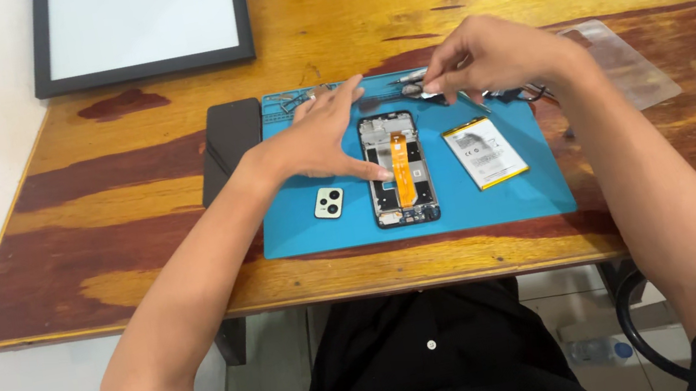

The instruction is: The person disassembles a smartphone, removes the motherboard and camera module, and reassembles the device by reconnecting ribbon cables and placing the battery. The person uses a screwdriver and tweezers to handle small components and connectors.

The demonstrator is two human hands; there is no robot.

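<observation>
While left hand (322, 139) open on it, opened phone (399, 169) lengthwise away from wearer; right hand (485, 57) pinching tweezers (419, 87).

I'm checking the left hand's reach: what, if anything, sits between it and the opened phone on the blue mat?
Nothing visible does. The left hand already rests its fingertips on the opened phone's left edge. The camera module lies below the hand, out of the way.

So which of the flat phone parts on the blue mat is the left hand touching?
The opened phone frame with the orange ribbon: the left hand touches its edge. The white battery and small camera cover lie untouched.
</observation>
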